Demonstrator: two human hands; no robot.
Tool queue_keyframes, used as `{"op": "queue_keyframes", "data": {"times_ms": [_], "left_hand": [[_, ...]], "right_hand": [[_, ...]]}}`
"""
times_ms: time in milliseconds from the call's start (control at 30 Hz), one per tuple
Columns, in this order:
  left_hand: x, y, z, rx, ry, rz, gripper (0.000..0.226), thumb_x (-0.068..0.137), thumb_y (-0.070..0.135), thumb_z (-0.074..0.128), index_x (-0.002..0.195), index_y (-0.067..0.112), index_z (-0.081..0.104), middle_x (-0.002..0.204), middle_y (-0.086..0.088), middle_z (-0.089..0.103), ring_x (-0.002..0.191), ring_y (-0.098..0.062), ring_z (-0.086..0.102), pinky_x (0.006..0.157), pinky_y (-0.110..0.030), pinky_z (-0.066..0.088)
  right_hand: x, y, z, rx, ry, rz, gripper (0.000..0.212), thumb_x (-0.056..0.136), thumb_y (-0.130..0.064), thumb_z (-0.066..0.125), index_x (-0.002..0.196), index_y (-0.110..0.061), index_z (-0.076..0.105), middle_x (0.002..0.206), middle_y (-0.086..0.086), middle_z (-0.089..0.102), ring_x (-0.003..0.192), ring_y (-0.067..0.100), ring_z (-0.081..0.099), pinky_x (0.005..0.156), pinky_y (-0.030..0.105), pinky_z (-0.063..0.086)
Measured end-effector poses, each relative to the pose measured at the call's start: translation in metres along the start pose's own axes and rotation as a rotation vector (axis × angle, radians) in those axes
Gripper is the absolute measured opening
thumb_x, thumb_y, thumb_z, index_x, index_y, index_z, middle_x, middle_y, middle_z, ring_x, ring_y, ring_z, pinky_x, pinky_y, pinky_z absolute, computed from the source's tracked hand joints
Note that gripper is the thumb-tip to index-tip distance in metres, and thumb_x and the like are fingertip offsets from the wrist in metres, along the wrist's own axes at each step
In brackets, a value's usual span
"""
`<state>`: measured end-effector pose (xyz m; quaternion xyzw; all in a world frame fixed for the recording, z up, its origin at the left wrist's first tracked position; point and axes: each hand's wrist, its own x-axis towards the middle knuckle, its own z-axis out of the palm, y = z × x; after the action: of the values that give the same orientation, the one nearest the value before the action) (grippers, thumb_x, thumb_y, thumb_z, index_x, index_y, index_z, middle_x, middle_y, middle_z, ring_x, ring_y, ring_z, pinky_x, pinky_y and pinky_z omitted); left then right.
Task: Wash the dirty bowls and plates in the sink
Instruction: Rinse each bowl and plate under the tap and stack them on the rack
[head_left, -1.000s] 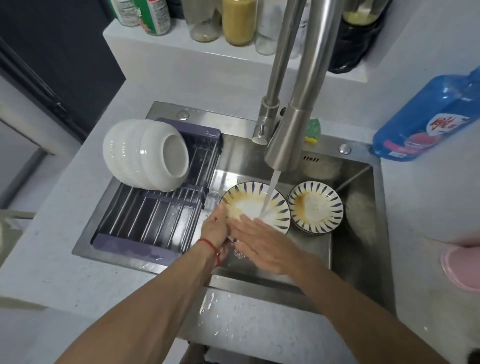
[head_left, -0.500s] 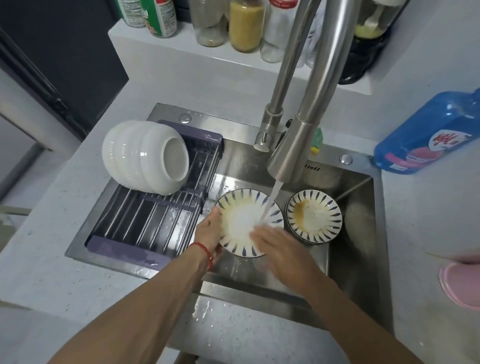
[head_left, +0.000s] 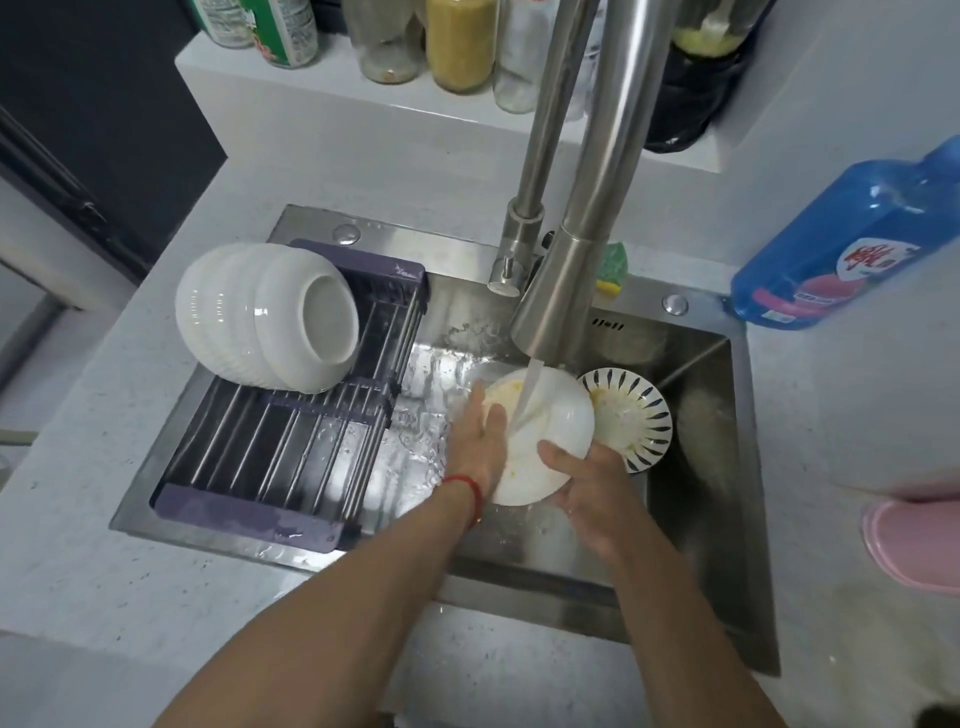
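Note:
In the steel sink (head_left: 719, 519) I hold a plate (head_left: 556, 415) tilted with its white underside up, under water running from the faucet (head_left: 558, 296). Yellow residue shows near the plate's upper left rim. My left hand (head_left: 475, 439) lies flat on the plate's left side, fingers straight. My right hand (head_left: 589, 491) grips the plate's lower right rim, fingers curled round it. A stack of dirty blue-striped plates (head_left: 634, 415) sits just to the right, partly behind the held plate.
Three white bowls (head_left: 265, 317) lean on a purple drying rack (head_left: 291, 457) across the sink's left half. A blue detergent bottle (head_left: 852, 239) stands at the right, a green sponge (head_left: 612, 270) lies behind the faucet, a pink object (head_left: 914, 540) sits far right, and jars (head_left: 460, 41) line the back ledge.
The plate was turned over: its striped, dirty face showed before, its white underside now. My left hand moved onto its back and my right hand shifted to the lower rim.

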<state>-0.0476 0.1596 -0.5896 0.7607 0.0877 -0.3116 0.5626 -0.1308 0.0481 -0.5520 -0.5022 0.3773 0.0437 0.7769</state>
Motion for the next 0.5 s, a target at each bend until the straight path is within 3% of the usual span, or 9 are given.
{"op": "queue_keyframes", "data": {"times_ms": [67,133,233,333,433,500], "left_hand": [[0.009,-0.005,-0.018,-0.126,-0.026,-0.133,0.08,0.093,0.068,0.057,0.16,0.032,0.031,0.149,-0.004,0.051,0.126,-0.032,0.061,0.095,-0.044,0.055],[0.018,-0.011,-0.032,-0.251,-0.035,-0.305,0.102,0.066,0.076,0.079,0.144,0.016,0.054,0.126,-0.011,0.072,0.102,-0.033,0.075,0.084,-0.052,0.062],[0.019,-0.006,-0.043,-0.41,-0.019,-0.401,0.072,0.074,0.033,0.093,0.128,-0.001,0.061,0.108,-0.02,0.076,0.092,-0.039,0.076,0.075,-0.059,0.063],[0.007,-0.003,-0.042,-0.449,0.02,-0.373,0.063,0.074,0.007,0.089,0.129,0.004,0.059,0.115,-0.02,0.072,0.098,-0.039,0.072,0.073,-0.057,0.063],[-0.006,-0.008,-0.031,-0.379,0.057,-0.213,0.059,0.072,0.0,0.085,0.125,0.017,0.065,0.118,-0.013,0.073,0.108,-0.036,0.068,0.086,-0.059,0.061],[-0.014,-0.008,-0.022,-0.228,0.042,-0.081,0.056,0.069,0.003,0.087,0.119,0.019,0.067,0.114,-0.007,0.075,0.107,-0.03,0.069,0.09,-0.05,0.061]], "right_hand": [[-0.002,-0.006,-0.006,0.132,-0.025,0.075,0.031,0.093,-0.001,0.066,0.123,-0.005,0.066,0.117,0.012,0.075,0.111,0.031,0.071,0.099,0.053,0.054],[0.003,-0.005,-0.013,0.217,-0.041,0.144,0.033,0.094,-0.001,0.063,0.126,-0.003,0.064,0.121,0.014,0.073,0.116,0.031,0.069,0.103,0.051,0.052],[0.019,0.008,-0.018,0.227,-0.015,0.199,0.045,0.092,-0.01,0.067,0.135,-0.003,0.059,0.126,0.014,0.071,0.122,0.032,0.064,0.103,0.048,0.052],[0.037,0.025,-0.004,-0.067,0.157,0.219,0.044,0.1,-0.039,0.059,0.135,-0.012,0.057,0.127,0.01,0.067,0.114,0.031,0.064,0.088,0.044,0.055],[0.071,0.032,0.012,-0.449,0.229,0.09,0.066,0.096,-0.063,0.034,0.141,-0.019,0.05,0.138,0.012,0.057,0.122,0.034,0.057,0.103,0.051,0.048],[0.101,0.034,0.022,-0.57,0.181,0.032,0.071,0.086,-0.075,0.025,0.132,-0.03,0.054,0.139,0.013,0.056,0.125,0.035,0.055,0.107,0.058,0.044]]}}
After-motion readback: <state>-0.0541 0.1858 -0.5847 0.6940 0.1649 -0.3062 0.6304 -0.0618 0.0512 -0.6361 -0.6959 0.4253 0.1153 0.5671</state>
